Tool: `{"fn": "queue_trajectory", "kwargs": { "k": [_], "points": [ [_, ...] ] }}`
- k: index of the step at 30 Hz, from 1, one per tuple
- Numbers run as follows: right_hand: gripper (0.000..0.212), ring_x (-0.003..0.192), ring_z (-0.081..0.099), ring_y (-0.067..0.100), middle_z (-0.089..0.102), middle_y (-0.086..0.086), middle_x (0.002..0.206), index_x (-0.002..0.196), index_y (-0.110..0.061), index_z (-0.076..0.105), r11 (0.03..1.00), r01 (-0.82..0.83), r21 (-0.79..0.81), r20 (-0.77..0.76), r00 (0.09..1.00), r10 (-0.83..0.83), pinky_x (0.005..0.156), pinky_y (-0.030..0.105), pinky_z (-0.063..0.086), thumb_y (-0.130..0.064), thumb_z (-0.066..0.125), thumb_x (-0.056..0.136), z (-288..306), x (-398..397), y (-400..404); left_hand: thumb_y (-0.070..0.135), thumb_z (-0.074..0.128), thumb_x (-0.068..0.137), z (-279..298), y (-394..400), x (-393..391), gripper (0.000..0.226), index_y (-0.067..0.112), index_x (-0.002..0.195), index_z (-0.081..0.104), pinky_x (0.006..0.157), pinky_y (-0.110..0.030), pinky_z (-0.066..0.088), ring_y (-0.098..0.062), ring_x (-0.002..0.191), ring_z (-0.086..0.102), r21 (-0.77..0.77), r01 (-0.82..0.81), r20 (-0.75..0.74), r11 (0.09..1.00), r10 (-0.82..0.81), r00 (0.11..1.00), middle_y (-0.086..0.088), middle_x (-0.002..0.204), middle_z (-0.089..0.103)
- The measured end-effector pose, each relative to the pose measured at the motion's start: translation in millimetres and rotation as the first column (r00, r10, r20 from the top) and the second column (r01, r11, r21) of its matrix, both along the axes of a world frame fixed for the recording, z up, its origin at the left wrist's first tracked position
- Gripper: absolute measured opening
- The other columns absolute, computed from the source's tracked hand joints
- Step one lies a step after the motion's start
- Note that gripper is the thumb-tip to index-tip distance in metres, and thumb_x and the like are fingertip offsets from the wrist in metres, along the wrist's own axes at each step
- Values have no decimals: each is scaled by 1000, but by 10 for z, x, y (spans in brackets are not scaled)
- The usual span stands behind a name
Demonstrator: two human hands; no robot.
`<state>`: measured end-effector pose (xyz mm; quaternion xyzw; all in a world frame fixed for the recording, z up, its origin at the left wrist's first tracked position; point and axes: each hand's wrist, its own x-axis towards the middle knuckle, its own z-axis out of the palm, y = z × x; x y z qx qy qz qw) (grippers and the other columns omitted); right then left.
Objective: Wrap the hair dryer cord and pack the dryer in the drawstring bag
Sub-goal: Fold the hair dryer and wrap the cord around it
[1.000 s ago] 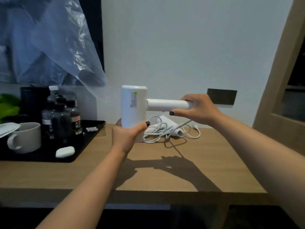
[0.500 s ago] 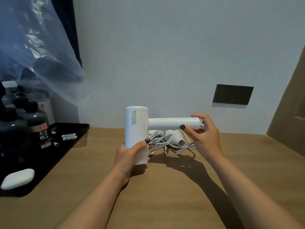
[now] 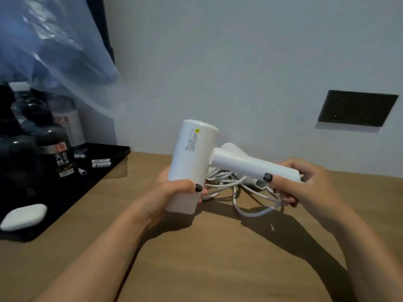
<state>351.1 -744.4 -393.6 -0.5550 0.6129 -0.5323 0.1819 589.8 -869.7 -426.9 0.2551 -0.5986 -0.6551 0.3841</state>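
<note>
A white hair dryer is held above the wooden table, its barrel upright and its handle pointing right and slightly down. My left hand grips the lower end of the barrel. My right hand grips the end of the handle, thumb on top. The white cord lies in loose loops on the table behind and below the dryer. A white nozzle-like piece shows behind the handle. No drawstring bag is in view.
A black tray at the left holds dark bottles, small white tubes and a white case. Clear plastic hangs above it. A dark wall plate sits at the right.
The view has come closer and lower. The dryer's handle has tilted downward at the right, and my right hand has slid to the handle's end.
</note>
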Motion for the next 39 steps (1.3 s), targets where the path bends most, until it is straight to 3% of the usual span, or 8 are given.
{"fn": "queue_trajectory", "kwargs": {
  "k": [5,8,13,18,26,34,36,39],
  "points": [
    [35,53,56,11,64,-1,68,70,-22,70,936,-127,328,-117,978,173,52,19,46,-56,67,61,30,-69,68,30,77,43,12,1,-12,69,10,107,60,60,-32,57,-26,76,72,-125,-21,69,992,30,997,-10,87,71],
    [68,52,52,8,64,-1,66,72,-24,71,905,-183,383,-72,971,227,52,20,42,-78,73,30,7,-122,73,19,75,55,-28,83,-46,50,12,103,60,58,-30,56,-24,72,70,-141,-24,85,990,36,996,-4,78,72],
    [89,55,47,14,59,3,67,86,-28,79,856,-263,446,-1,956,294,52,26,36,-81,76,14,-93,-119,93,26,77,52,-103,216,-68,49,14,97,63,67,-38,56,-28,75,68,-180,-38,131,983,62,989,-10,81,71],
    [83,54,46,15,61,1,64,81,-28,79,921,-201,335,-16,976,219,46,20,38,-85,71,21,-205,-38,128,38,77,43,-131,285,-58,61,15,98,64,83,-60,53,-43,91,68,-255,-149,135,955,188,973,-19,98,70],
    [66,47,48,12,59,9,56,76,-5,75,994,-65,87,-96,993,73,41,17,38,-63,67,47,-336,-104,36,43,76,41,-122,348,-116,58,18,92,66,79,-62,53,-45,90,67,-300,-216,87,929,252,964,-19,96,70],
    [55,43,45,13,52,14,53,63,-4,70,998,-55,-38,-104,993,51,39,17,37,-58,69,55,-345,-84,-9,44,76,40,-143,349,-142,59,18,91,66,70,-51,57,-42,84,69,-272,-246,47,930,268,962,-15,88,72],
    [44,40,42,12,48,6,46,53,-12,65,994,-17,-108,-111,994,5,38,19,35,-55,72,59,-333,-45,1,42,76,40,-137,339,-132,57,17,91,66,64,-45,56,-44,83,69,-236,-240,19,941,252,968,-12,83,72],
    [58,40,43,11,47,4,44,54,-5,62,977,38,-209,-164,984,-73,40,24,33,-62,65,62,-286,-6,26,40,77,41,-122,311,-94,58,14,93,66,62,-44,54,-47,83,68,-217,-247,-38,944,245,969,-12,80,70]
  ]
}}
